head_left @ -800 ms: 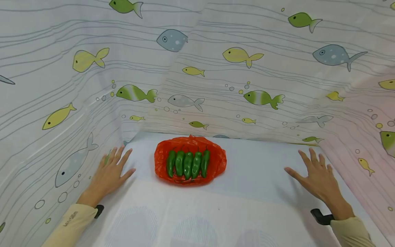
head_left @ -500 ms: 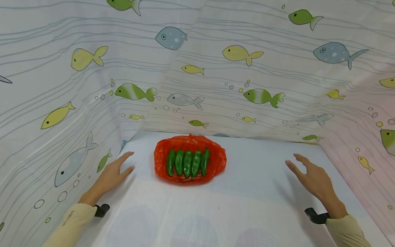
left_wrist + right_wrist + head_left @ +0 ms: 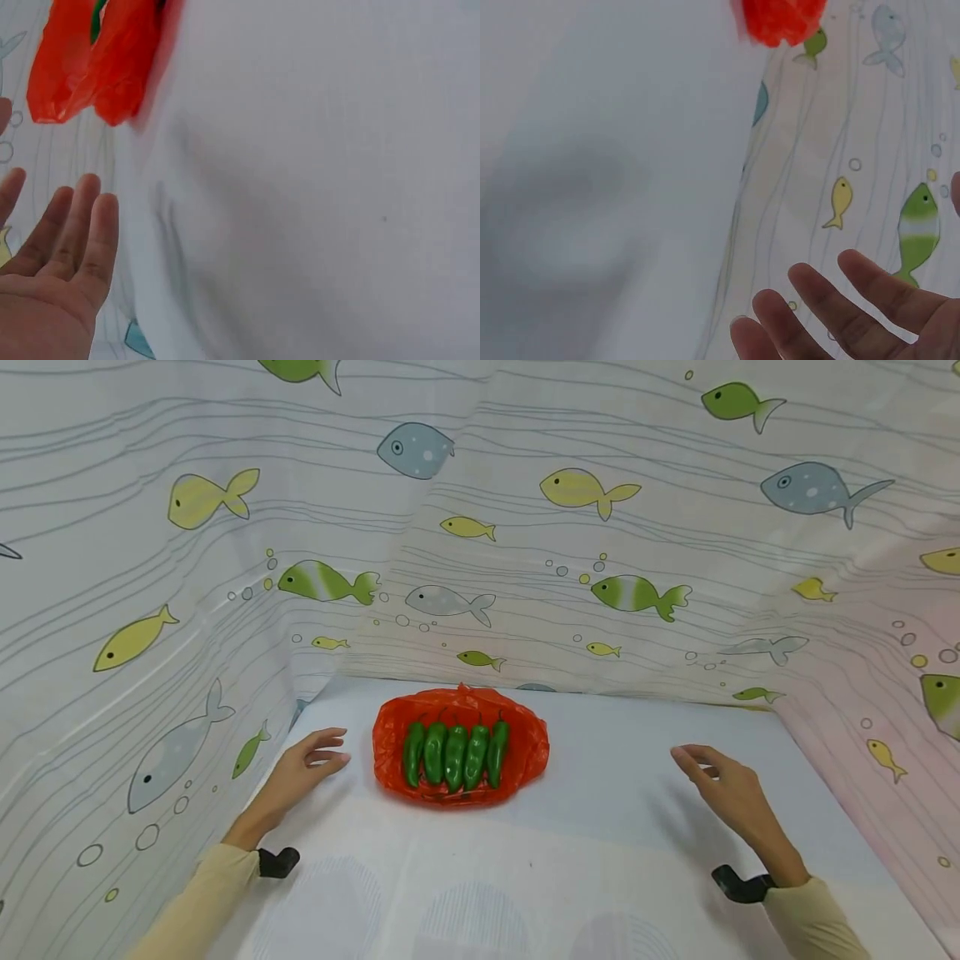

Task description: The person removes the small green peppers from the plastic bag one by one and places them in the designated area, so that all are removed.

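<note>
Several green chili peppers (image 3: 455, 758) lie side by side in a crumpled red plastic bag (image 3: 536, 752), its mouth spread wide, toward the back of the white table. My left hand (image 3: 295, 775) hovers just left of the bag, fingers relaxed and slightly bent, touching nothing. In the left wrist view its fingers (image 3: 79, 232) are spread below the red bag. Farther off, to the right of the bag, my right hand (image 3: 727, 789) hangs over the table with relaxed fingers and holds nothing. The right wrist view has its fingers (image 3: 832, 307) apart, with a bit of red bag at the top.
A fish-patterned cloth (image 3: 525, 568) stands as walls behind and on both sides. The white tabletop (image 3: 600, 843) stretches in front of the bag and between the hands. Each wrist wears a black camera mount (image 3: 279, 862).
Both hands have moved inward toward the bag, the left to the right and the right to the left. Their spread fingers have drawn together and bent slightly. Bag and peppers stay put.
</note>
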`<action>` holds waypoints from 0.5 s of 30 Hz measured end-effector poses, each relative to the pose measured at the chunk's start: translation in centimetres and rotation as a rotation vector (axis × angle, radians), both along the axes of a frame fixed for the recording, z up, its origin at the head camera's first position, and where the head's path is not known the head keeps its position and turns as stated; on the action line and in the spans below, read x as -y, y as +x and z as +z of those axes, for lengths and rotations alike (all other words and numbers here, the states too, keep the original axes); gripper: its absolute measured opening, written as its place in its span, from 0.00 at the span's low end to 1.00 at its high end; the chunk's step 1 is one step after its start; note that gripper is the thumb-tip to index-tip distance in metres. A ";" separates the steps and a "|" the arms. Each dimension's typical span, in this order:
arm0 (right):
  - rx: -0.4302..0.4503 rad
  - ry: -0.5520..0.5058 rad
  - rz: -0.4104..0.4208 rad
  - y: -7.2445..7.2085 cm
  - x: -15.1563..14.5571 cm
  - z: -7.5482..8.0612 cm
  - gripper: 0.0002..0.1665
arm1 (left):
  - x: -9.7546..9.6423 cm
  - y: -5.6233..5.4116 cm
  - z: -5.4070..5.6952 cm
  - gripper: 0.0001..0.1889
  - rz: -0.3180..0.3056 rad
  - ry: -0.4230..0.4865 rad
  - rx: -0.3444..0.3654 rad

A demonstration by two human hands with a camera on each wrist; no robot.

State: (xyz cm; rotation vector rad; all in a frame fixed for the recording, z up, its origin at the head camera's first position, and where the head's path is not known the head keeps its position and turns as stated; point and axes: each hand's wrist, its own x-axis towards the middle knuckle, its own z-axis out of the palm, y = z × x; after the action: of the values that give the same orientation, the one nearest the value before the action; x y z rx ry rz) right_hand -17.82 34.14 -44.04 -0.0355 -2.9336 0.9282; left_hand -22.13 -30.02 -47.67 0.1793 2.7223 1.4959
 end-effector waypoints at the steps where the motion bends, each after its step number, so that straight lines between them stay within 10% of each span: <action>1: 0.004 -0.008 0.002 0.0 0.2 -0.1 0.42 | -0.2 -0.1 -0.1 0.34 -0.008 0.015 0.010; 15: 0.012 -0.122 0.028 -1.4 3.1 -0.3 0.42 | -3.1 -2.0 -1.5 0.37 -0.077 0.138 0.130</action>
State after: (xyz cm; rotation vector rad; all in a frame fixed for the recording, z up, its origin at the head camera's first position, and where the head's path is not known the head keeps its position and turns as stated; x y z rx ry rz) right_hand -19.20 31.06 -44.34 -0.0057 -2.8918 1.1137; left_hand -24.08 -26.88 -49.12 0.1804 2.4853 1.6134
